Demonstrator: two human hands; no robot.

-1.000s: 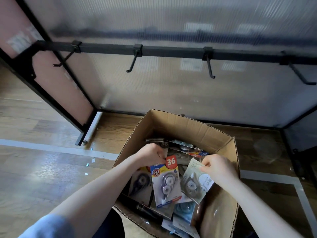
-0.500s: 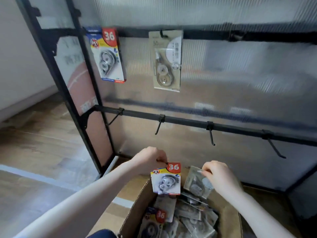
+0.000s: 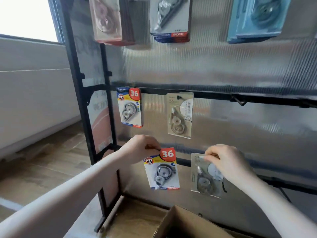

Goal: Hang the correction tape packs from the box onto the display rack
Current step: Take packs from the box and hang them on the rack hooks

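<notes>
**Two correction tape packs held up at the rack's lower rail**

Left hand (image 3: 139,148), fingers (image 3: 152,147) curled and pinching the top edge of a white, yellow and blue blister pack with a red "36" corner (image 3: 162,169). Pack hanging upright from that pinch, in front of the black lower rail (image 3: 183,161) of the black metal display rack (image 3: 82,107), near the rack's left upright.

Right hand (image 3: 228,167), fingers (image 3: 210,156) curled round the top of a beige-carded clear blister pack (image 3: 203,177), held just right of the first pack, apart from it. Card slightly tilted, its right part hidden behind the hand. Contact with a hook: cannot tell for either pack.

On the middle rail (image 3: 257,97), two packs already hung: a matching white, yellow and blue "36" pack (image 3: 130,107) at the rail's left end, and a matching beige-carded pack (image 3: 180,115) near it to the right. Further right on that rail, a bare black hook (image 3: 238,101).

Along the top of the rack, blurred: a pinkish pack (image 3: 106,19) at the left, a grey pack with a blue and red bottom strip (image 3: 170,19) in the middle, a light blue pack (image 3: 255,19) at the right. Behind all of them, a ribbed translucent back panel (image 3: 223,66).

At the foot of the rack, on the wooden floor (image 3: 42,165), the open flap of a brown cardboard box (image 3: 185,225); contents out of view.
</notes>
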